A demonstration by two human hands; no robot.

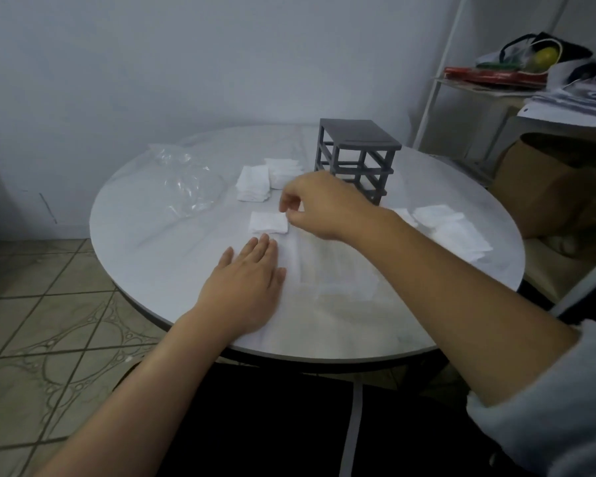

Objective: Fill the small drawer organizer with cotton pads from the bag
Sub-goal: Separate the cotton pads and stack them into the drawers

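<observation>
Cotton pad (268, 222) by curled right hand (319, 204)

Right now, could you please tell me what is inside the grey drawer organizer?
In the grey drawer organizer, the upper slots look open, with no drawers visible. Something white shows in a lower slot, possibly cotton pads. The right hand hides its lower left corner.

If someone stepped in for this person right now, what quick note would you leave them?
Left hand: flat, open on the table.
Right hand: fingers curled at a corner of the single pad; grip unclear.
Bag far left, seemingly emptied; pad stacks behind the single pad, loose pads at right.
Organizer stands at the back; its contents cannot be judged.
Left: get the pads into it.
</observation>
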